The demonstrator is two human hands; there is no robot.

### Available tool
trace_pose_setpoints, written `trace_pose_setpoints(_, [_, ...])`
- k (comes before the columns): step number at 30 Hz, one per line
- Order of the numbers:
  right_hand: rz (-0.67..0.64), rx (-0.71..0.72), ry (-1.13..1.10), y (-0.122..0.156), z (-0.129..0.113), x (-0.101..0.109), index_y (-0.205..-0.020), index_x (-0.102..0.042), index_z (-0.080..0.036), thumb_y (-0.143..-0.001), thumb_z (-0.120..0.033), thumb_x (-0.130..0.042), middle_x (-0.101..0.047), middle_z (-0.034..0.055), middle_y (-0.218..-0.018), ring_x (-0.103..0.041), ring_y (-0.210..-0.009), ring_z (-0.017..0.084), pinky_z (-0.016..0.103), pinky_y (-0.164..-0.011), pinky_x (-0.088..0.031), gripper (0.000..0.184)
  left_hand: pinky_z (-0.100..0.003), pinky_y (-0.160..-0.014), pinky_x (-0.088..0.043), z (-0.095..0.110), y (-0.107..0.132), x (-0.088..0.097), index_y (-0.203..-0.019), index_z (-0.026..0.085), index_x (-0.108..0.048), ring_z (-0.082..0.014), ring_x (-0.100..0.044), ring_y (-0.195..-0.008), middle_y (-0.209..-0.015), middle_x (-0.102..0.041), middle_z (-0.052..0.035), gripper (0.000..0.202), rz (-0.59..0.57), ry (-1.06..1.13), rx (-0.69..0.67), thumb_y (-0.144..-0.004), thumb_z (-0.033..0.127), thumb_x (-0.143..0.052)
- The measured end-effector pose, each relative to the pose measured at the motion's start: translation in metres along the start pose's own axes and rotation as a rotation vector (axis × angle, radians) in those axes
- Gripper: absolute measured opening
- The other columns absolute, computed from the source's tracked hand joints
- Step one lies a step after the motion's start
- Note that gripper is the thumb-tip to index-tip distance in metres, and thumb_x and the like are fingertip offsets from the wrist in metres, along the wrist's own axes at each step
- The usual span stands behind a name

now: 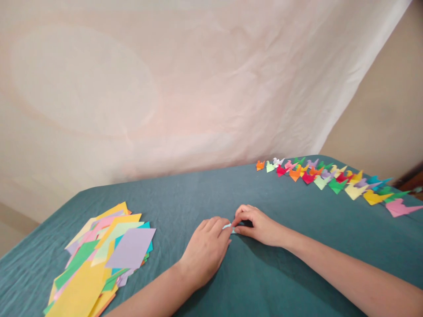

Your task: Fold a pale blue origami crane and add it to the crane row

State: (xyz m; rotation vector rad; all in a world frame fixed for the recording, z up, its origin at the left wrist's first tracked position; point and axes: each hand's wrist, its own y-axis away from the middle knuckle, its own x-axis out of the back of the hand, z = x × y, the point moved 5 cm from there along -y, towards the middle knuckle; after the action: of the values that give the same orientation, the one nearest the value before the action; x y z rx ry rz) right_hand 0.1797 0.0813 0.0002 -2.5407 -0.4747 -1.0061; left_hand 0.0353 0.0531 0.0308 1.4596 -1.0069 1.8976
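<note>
My left hand (pixel 205 248) and my right hand (pixel 257 224) meet at the middle of a teal cloth-covered table (pixel 297 255). Both have their fingers bent and pressed onto a small pale blue folded paper piece (pixel 228 227), which shows only as a sliver between the fingertips. Most of that paper is hidden under my hands. My forearms come in from the bottom and the lower right.
A loose pile of coloured paper squares (pixel 102 259), yellow, green, pink and lilac, lies at the left front. Several folded paper figures (pixel 333 178) in many colours stand in rows at the far right of the table. A cream cloth backdrop (pixel 165 88) hangs behind.
</note>
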Motion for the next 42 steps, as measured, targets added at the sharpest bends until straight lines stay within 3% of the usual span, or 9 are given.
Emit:
trace_pose_setpoints(2, [-0.001, -0.007, 0.0, 0.0, 0.0, 0.0, -0.087, -0.068, -0.023, -0.08, -0.027, -0.063, -0.06, 0.0023, -0.088, -0.055, -0.084, 0.016, 0.03, -0.078, -0.039, 0.011, -0.043, -0.095, -0.038, 0.012, 0.008, -0.001, -0.117, 0.017, -0.051, -0.0262, -0.047, -0.114, -0.119, -0.055, -0.0095, 0.031, -0.054, -0.108, 0.013, -0.086, 0.023, -0.048])
trace_pose_setpoints(5, [-0.003, -0.011, -0.001, 0.0, 0.0, -0.001, -0.087, -0.068, -0.023, -0.08, -0.026, -0.063, -0.06, 0.0023, -0.089, -0.054, -0.085, 0.016, 0.031, -0.08, -0.039, 0.01, -0.046, -0.101, -0.032, 0.025, 0.02, -0.006, -0.127, 0.013, -0.046, -0.0292, -0.039, -0.124, -0.132, -0.047, -0.013, 0.049, -0.089, -0.176, 0.027, -0.087, 0.042, -0.046])
trace_pose_setpoints(10, [-0.001, -0.008, -0.006, 0.0, 0.0, 0.0, -0.088, -0.068, -0.023, -0.08, -0.022, -0.061, -0.06, 0.0025, -0.09, -0.054, -0.086, 0.016, 0.031, -0.08, -0.039, 0.011, -0.043, -0.103, -0.03, 0.024, 0.025, -0.016, -0.133, 0.014, -0.041, -0.0285, -0.031, -0.13, -0.14, -0.037, -0.0115, 0.068, -0.157, -0.153, 0.036, -0.085, 0.061, -0.033])
trace_pose_setpoints(16, [-0.019, -0.007, -0.002, 0.001, -0.003, 0.002, -0.09, -0.068, -0.022, -0.081, -0.021, -0.059, -0.059, 0.0032, -0.09, -0.054, -0.087, 0.017, 0.032, -0.081, -0.039, 0.012, -0.043, -0.105, -0.028, 0.02, 0.024, -0.015, -0.137, 0.011, -0.035, -0.0287, -0.027, -0.132, -0.143, -0.03, -0.0127, 0.071, -0.214, -0.09, 0.067, -0.086, 0.061, -0.028])
trace_pose_setpoints(33, [-0.03, 0.064, 0.009, 0.008, -0.006, 0.002, -0.097, -0.067, -0.024, -0.084, -0.019, -0.055, -0.057, 0.0035, -0.094, -0.052, -0.091, 0.016, 0.033, -0.084, -0.039, 0.019, -0.043, -0.106, -0.026, 0.011, 0.031, -0.014, -0.141, 0.016, -0.023, -0.0279, -0.02, -0.134, -0.147, -0.02, -0.0109, 0.069, -0.242, -0.016, 0.074, -0.088, 0.059, -0.029])
trace_pose_setpoints(38, [-0.027, 0.062, 0.007, 0.008, -0.005, 0.001, -0.098, -0.067, -0.024, -0.084, -0.017, -0.055, -0.057, 0.0033, -0.095, -0.052, -0.091, 0.016, 0.032, -0.085, -0.039, 0.019, -0.045, -0.107, -0.026, 0.006, 0.031, -0.014, -0.141, 0.019, -0.023, -0.0288, -0.021, -0.134, -0.147, -0.022, -0.0085, 0.065, -0.231, 0.011, 0.08, -0.089, 0.057, -0.029])
trace_pose_setpoints(42, [-0.029, 0.051, 0.015, 0.007, -0.006, 0.002, -0.097, -0.067, -0.024, -0.083, -0.016, -0.056, -0.057, 0.0032, -0.094, -0.052, -0.091, 0.017, 0.033, -0.084, -0.039, 0.019, -0.044, -0.106, -0.027, 0.001, 0.026, -0.012, -0.138, 0.021, -0.029, -0.0279, -0.028, -0.129, -0.142, -0.034, -0.0072, 0.057, -0.201, 0.051, 0.08, -0.09, 0.05, -0.037])
